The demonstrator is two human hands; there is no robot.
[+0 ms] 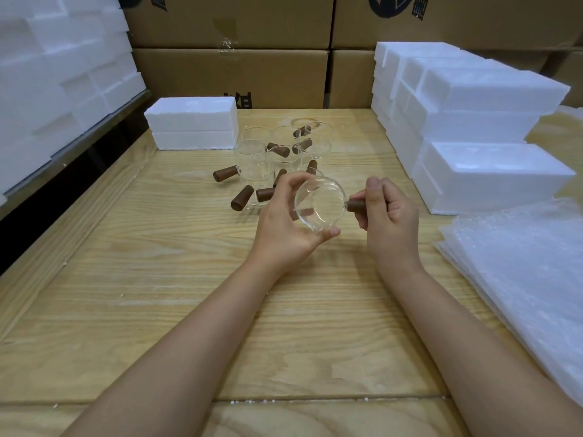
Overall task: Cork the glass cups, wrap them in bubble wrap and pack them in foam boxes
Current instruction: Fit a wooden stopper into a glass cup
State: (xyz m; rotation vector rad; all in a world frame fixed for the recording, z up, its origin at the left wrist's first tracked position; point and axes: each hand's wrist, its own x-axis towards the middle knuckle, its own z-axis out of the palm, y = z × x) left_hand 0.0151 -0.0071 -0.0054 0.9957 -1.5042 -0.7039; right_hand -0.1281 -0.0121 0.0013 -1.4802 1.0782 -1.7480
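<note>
left hand [284, 222]: cradles glass cup [318, 205] above table [157, 294], fingers clamped round its rim
right hand [386, 212]: pinched shut on brown cork [356, 205], touching cup's side fitting
tip: steady the glass, push cork straight, gently
foam boxes [191, 123]: closed, contents hidden
bubble wrap [520, 266]: stacked right, untouched

packing room: stacked cardboard cartons [230, 77] (foam boxes [492, 171] too).

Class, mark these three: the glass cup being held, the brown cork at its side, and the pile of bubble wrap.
glass cup [318, 205]: head view, centre of its clear round body.
brown cork [356, 205]: head view, exposed end beside the glass.
bubble wrap pile [520, 263]: head view, top sheet.
</note>
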